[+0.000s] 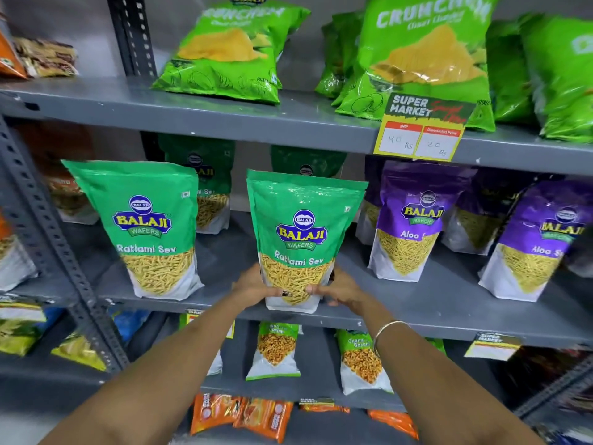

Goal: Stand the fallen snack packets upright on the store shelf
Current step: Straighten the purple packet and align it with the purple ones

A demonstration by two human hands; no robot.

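Both hands' fingers (272,292) gripping upright green "Balaji Wafers Ratlami Sev" packet (301,239)

Grey slotted-steel shelving (224,123) stands against a pale wall (73,30).

Four green Ratlami Sev packets (301,239) stand on the middle shelf (433,303): two in front, two behind. At three o'clock, at least four purple Aloo Sev packets (414,220). Two hands (256,285). One price tag (423,126) at one o'clock.
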